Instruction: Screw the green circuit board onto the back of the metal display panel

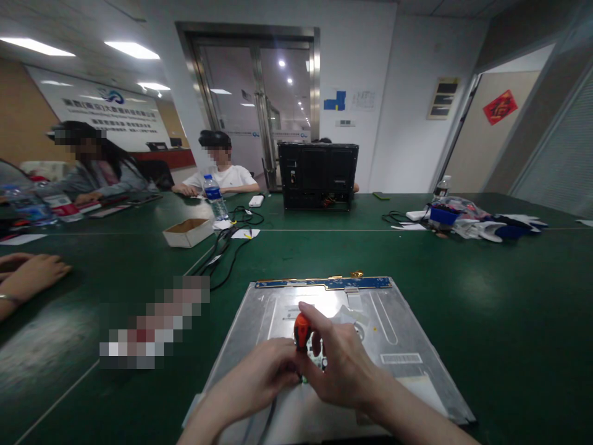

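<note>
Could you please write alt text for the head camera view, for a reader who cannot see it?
A person's right hand grips an orange-handled screwdriver upright over a flat metal panel on a green table, with the left hand at its tip. Across the table sit two other people, a black monitor casing and a cardboard box.

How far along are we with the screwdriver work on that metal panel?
Done: the metal panel lies flat on the green table, back side up, its blue circuit strip exposed along the far edge. In hand: the right hand holds the orange-handled screwdriver upright near the panel's middle while the left hand steadies at its tip. Left: the panel looks closed; no loose screws are visible.
</note>
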Demonstrator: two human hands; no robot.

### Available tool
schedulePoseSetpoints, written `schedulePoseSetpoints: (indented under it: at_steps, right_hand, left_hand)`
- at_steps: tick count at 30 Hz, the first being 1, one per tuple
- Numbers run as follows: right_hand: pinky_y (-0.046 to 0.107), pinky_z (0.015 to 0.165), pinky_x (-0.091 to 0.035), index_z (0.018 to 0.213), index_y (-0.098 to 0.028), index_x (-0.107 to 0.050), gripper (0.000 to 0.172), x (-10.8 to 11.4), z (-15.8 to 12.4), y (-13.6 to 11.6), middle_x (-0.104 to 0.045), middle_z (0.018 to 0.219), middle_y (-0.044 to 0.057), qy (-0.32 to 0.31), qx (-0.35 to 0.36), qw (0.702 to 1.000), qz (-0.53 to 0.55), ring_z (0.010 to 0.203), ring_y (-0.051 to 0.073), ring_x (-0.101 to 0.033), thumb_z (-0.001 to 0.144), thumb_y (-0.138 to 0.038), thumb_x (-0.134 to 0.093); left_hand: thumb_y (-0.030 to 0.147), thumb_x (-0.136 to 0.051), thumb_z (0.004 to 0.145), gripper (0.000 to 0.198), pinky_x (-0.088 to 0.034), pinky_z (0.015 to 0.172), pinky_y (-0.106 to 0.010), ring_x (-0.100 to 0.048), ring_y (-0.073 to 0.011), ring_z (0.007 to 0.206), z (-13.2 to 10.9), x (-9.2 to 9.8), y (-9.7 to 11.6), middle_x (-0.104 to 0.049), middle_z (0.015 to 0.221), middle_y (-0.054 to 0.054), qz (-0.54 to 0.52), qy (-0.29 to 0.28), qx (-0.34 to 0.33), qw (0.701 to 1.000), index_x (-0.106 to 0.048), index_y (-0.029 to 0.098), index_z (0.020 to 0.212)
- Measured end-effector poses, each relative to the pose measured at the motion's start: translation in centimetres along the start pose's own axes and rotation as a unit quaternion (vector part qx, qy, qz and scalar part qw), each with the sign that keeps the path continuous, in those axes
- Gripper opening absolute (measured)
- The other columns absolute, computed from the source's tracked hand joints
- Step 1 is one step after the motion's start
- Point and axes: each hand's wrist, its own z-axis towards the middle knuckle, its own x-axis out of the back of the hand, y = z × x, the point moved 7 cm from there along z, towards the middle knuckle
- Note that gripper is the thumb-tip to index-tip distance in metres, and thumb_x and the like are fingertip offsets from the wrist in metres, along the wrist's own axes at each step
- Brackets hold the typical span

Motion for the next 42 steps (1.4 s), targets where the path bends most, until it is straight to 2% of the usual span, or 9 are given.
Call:
schedulePoseSetpoints:
  at_steps: [8,17,24,31,37,42]
  right_hand:
    - [0.029,0.05,-0.045,0.148,-0.02,-0.021,0.068,0.0,-0.2,0.1,-0.072,0.088,0.006,0.001,0.002,1.0,-0.005,0.053,0.018,-0.061,0.086,-0.019,-0.049]
    - [0.029,0.05,-0.046,0.149,-0.021,-0.018,0.067,-0.1,-0.1,0.0,-0.071,0.083,0.004,-0.002,0.009,1.0,0.001,0.052,0.018,-0.061,0.09,-0.023,-0.05]
    - [0.03,0.049,-0.047,0.149,-0.017,-0.019,0.068,-0.1,-0.2,-0.1,-0.072,0.088,0.008,-0.019,0.005,1.0,0.005,0.056,0.019,-0.065,0.088,-0.019,-0.048]
    - [0.03,0.049,-0.048,0.147,-0.017,-0.022,0.063,-0.2,-0.2,0.0,-0.073,0.086,0.008,-0.009,0.005,1.0,-0.001,0.054,0.018,-0.064,0.089,-0.02,-0.046]
    - [0.028,0.046,-0.048,0.146,-0.017,-0.025,0.062,0.5,-0.1,0.0,-0.072,0.082,0.006,0.028,0.019,0.999,0.013,0.052,0.016,-0.061,0.09,-0.019,-0.048]
    - [0.027,0.045,-0.049,0.147,-0.017,-0.026,0.061,1.3,0.0,-0.1,-0.068,0.078,0.004,0.063,0.025,0.998,0.02,0.052,0.016,-0.06,0.09,-0.019,-0.05]
  left_hand:
    - [0.011,-0.052,0.082,0.012,-0.045,0.077,-0.028,-0.06,-0.0187,0.084,0.2,0.3,1.1,-0.068,0.091,-0.001,-0.007,-0.005,-0.016,1.0,-0.061,0.019,0.083]
    - [0.011,-0.052,0.082,0.009,-0.043,0.07,-0.026,-0.06,-0.0176,0.078,0.1,0.4,0.8,-0.065,0.084,-0.001,0.003,0.016,-0.018,1.0,-0.055,0.018,0.077]
    - [0.013,-0.051,0.084,0.015,-0.047,0.079,-0.03,-0.062,-0.021,0.088,0.1,0.2,1.1,-0.069,0.094,-0.004,-0.015,-0.005,-0.019,1.0,-0.064,0.019,0.089]
    - [0.011,-0.053,0.082,0.015,-0.046,0.078,-0.03,-0.064,-0.0207,0.087,0.0,0.3,0.9,-0.07,0.093,-0.003,0.0,0.012,-0.018,1.0,-0.064,0.019,0.089]
    - [0.016,-0.052,0.087,0.014,-0.046,0.079,-0.031,-0.061,-0.0212,0.086,0.0,-0.1,0.3,-0.067,0.093,-0.004,0.005,-0.005,-0.006,1.0,-0.064,0.02,0.092]
    - [0.017,-0.053,0.085,0.016,-0.045,0.079,-0.031,-0.058,-0.0213,0.085,0.1,-0.2,-0.2,-0.065,0.091,-0.004,0.001,-0.009,-0.015,1.0,-0.065,0.02,0.095]
